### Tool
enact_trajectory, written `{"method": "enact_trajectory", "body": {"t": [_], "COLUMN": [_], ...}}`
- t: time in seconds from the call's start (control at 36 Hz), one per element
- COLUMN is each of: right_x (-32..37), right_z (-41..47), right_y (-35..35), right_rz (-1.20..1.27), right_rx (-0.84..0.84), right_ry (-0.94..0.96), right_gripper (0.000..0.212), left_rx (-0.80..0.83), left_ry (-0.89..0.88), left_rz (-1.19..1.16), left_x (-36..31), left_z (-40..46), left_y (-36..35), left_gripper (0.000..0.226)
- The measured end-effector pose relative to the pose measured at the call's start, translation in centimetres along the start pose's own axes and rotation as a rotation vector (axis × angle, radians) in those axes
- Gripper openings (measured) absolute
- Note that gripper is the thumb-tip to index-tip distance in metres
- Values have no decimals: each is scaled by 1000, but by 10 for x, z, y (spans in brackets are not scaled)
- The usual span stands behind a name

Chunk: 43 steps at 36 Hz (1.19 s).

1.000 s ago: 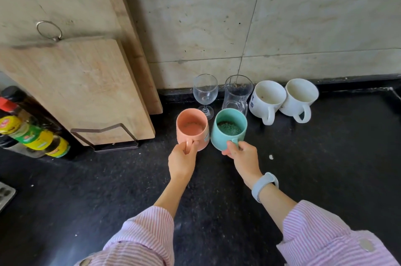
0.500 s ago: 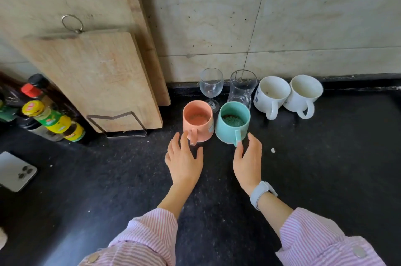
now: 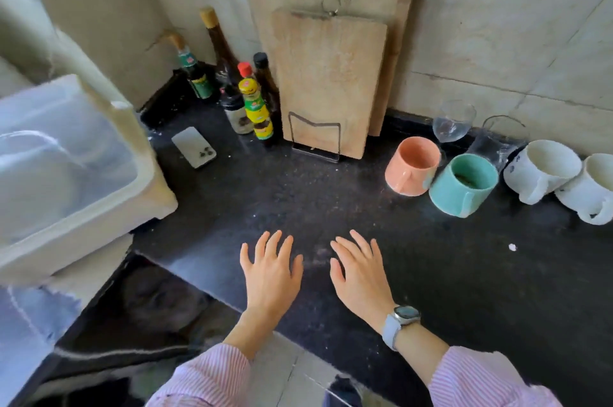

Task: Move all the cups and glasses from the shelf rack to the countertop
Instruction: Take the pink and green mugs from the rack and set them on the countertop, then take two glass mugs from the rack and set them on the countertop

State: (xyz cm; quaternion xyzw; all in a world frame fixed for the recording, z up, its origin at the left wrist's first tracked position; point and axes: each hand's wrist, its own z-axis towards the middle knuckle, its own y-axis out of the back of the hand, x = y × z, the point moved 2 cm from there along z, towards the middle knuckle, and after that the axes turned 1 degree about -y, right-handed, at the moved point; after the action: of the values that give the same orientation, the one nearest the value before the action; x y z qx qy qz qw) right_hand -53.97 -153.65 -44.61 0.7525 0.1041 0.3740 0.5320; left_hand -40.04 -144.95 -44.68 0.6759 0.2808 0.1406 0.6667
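Observation:
On the black countertop (image 3: 331, 207) at the right stand a pink mug (image 3: 414, 166) and a teal mug (image 3: 464, 186), side by side. Behind them near the wall are a stemmed wine glass (image 3: 452, 123) and a clear glass cup (image 3: 496, 141). Two white mugs (image 3: 540, 171) (image 3: 593, 189) sit further right. My left hand (image 3: 270, 270) and my right hand (image 3: 360, 272) hover over the counter's front, fingers spread, holding nothing, well apart from the mugs. A watch is on the right wrist.
Wooden cutting boards (image 3: 328, 81) lean on the wall in a wire stand. Several sauce bottles (image 3: 255, 104) cluster left of them, with a phone (image 3: 194, 147) lying nearby. A pale plastic box (image 3: 66, 167) sits at the left, past the counter's edge.
Both hands let go of the pink and teal mugs, then drew back toward the counter's front. The view swung left, bringing bottles, phone and plastic box into sight.

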Motion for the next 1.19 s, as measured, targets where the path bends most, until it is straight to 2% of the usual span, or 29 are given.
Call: {"method": "enact_trajectory", "body": {"t": [0.14, 0.28, 0.39, 0.56, 0.67, 0.78, 0.83, 0.97, 1.06, 1.19], "right_x": [90, 202, 295, 415, 481, 542, 568, 621, 641, 714], "right_z": [-7, -56, -141, -295, -386, -458, -490, -555, -571, -588], "right_y": [-17, -50, -91, -157, -185, -208, -223, -273, -295, -350], "right_rz": [-17, 37, 115, 79, -8, -51, -81, -162, -157, -168], "right_rx": [119, 181, 246, 452, 601, 689, 730, 870, 948, 1049], "right_ry": [215, 490, 697, 1022, 1211, 1381, 1441, 1542, 1530, 1555], "right_gripper": [43, 38, 33, 34, 37, 36, 35, 32, 31, 32], "left_rx": [-177, -312, -406, -502, -565, -650, -611, -653, -600, -564], "left_ry": [147, 415, 644, 991, 1253, 1420, 1546, 1735, 1784, 1867], "left_rz": [-57, -77, -70, -19, 11, 53, 18, -53, -115, -224], "left_x": [76, 164, 228, 300, 325, 339, 347, 376, 393, 466], "left_z": [-67, -181, -313, -525, -643, -735, -773, -847, -865, -890], "left_y": [46, 86, 103, 114, 131, 144, 143, 125, 114, 111], "left_gripper": [36, 39, 35, 27, 28, 27, 32, 32, 34, 36]}}
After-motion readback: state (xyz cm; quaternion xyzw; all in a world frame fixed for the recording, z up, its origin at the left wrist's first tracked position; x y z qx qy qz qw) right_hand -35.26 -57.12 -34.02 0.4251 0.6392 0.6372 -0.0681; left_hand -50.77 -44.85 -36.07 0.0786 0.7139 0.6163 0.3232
